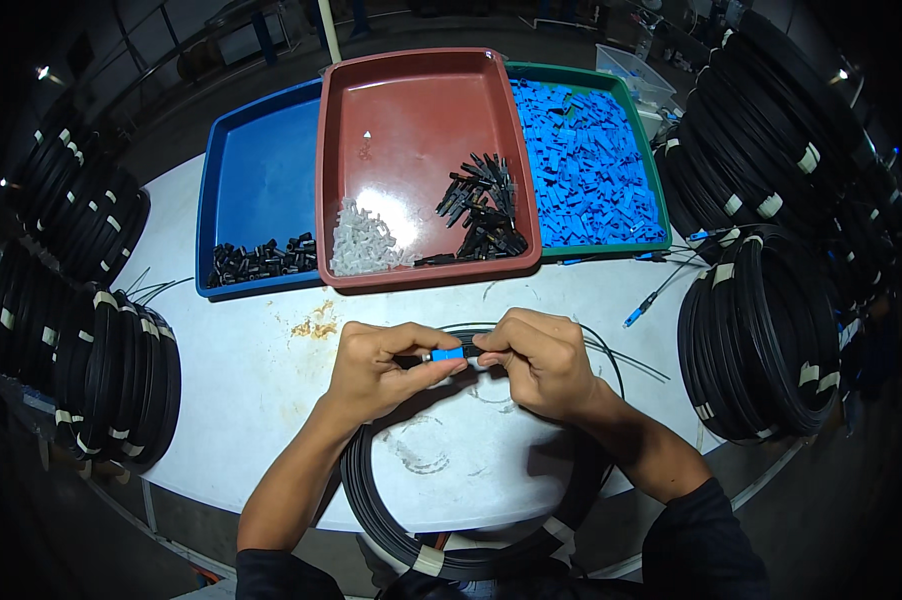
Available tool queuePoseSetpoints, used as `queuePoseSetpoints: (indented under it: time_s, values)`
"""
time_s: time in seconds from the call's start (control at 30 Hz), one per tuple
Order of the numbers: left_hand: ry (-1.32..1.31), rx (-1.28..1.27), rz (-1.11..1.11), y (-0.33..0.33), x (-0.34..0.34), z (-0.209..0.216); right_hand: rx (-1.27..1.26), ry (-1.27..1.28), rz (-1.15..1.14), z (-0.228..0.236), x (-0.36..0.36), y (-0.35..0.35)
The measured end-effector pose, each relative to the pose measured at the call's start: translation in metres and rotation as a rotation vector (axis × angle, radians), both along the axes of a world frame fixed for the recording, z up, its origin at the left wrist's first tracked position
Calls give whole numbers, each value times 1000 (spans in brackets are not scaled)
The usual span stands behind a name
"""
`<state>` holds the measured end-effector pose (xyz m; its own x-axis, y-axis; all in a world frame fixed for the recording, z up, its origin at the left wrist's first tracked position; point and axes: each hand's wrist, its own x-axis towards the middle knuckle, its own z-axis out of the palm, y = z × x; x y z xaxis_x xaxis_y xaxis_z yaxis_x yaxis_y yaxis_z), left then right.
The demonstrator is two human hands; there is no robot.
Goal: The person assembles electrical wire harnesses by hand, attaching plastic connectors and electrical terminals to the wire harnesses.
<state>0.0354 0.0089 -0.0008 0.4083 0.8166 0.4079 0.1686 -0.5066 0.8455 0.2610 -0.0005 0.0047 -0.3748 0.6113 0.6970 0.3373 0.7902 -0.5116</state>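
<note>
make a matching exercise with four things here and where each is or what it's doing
1. left hand
2. blue tray
3. white pieces
4. green tray

A. right of the red tray
B. inside the red tray
C. gripping a blue connector
D. left of the red tray

Pairs: 1-C, 2-D, 3-B, 4-A

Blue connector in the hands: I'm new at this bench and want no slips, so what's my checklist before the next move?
1. Left hand has its grip on the blue connector: ok.
2. Right hand has its grip at the black piece beside it: ok.
3. Connector fully seated inside: cannot tell, too small and partly covered.
4. Black cable coil bound with pale tape: ok.
5. Blue connector housings stocked in the green tray: ok.
6. White tabletop clean: not ok, brown stain.
</note>
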Motion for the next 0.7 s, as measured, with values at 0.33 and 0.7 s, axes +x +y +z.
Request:
queuePoseSetpoints:
  time_s: [0.33,0.7]
  values:
    - [40,100,-1,-1,-5,4,-7,-34,18,0,6,1]
    - [25,176,-27,1,-8,7,21,-43,14,6,2,-4]
